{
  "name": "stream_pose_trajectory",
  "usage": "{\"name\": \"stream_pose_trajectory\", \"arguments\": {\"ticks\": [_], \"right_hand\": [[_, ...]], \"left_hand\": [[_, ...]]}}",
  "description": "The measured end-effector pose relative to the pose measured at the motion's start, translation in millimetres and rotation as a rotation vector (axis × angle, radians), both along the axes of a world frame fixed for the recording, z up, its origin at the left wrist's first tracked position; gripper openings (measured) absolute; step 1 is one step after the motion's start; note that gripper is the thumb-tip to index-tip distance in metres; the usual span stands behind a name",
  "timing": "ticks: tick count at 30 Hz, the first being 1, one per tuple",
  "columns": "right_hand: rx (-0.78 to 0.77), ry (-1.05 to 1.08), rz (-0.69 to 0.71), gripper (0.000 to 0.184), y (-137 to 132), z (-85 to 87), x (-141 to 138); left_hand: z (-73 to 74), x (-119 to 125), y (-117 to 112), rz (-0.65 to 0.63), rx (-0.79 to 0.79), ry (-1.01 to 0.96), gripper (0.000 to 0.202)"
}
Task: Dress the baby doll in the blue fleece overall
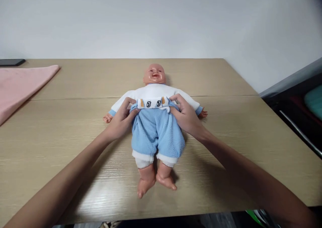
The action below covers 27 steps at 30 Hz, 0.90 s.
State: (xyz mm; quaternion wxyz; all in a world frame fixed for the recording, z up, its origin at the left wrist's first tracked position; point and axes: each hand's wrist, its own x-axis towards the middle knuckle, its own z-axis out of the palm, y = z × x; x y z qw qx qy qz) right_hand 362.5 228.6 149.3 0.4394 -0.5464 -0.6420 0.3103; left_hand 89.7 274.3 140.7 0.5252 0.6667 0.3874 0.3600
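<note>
A baby doll (154, 74) lies on its back on the wooden table, head toward the wall and bare feet toward me. It wears a white top (153, 90) with light-blue cuffs and fluffy blue pants (157, 130) with white hems. My left hand (123, 115) pinches the pants' waist at the left hip, thumb in front. At the opposite hip my right hand (184, 114) grips the same waist edge. Between the hands stretches a white band (154, 103) with embroidered eyes and orange patches. The fingertips behind the fabric are partly hidden.
On the left side of the table (83, 77) lies a pink cloth (22, 87), with a dark flat object (12, 62) behind it. A pale wall stands behind the table. Beyond the right edge is a dark item with a teal bundle (314, 102).
</note>
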Motion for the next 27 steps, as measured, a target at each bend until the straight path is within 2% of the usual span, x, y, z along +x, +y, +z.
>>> {"name": "stream_pose_trajectory", "arguments": {"ticks": [2,5,8,10,12,15,17,20,24,27], "right_hand": [[0.032,-0.076,-0.067,0.012,7,1.1,0],[0.105,-0.211,-0.129,0.012,9,5.2,3],[0.283,-0.396,-0.216,0.015,4,8.3,7],[0.333,-0.447,-0.232,0.017,2,7.9,9],[0.266,-0.418,-0.203,0.019,4,5.0,10],[0.127,-0.316,-0.199,0.018,20,-2.9,13],[0.077,-0.221,-0.179,0.015,32,-8.6,17],[0.055,-0.08,-0.04,0.015,38,-14.4,25],[-0.004,0.008,0.058,0.025,8,-18.8,42],[-0.096,0.092,0.077,0.033,-24,-24.2,52]], "left_hand": [[-2.5,6,8,0.011,-0.082,-0.037,0.039],[-3.3,11,13,-0.004,-0.054,-0.015,0.038],[-1.7,9,13,0.046,0.133,0.085,0.029],[-1.3,8,13,0.078,0.284,0.124,0.024],[-1.8,9,17,0.065,0.311,0.122,0.024],[-2.8,16,27,0.061,0.15,0.082,0.026],[-3.1,20,33,0.095,0.107,0.072,0.028],[-4.4,20,34,0.06,0.157,0.089,0.031],[-10.4,-4,23,-0.055,0.24,0.149,0.029],[-15.0,-29,12,-0.17,0.217,0.18,0.029]]}}
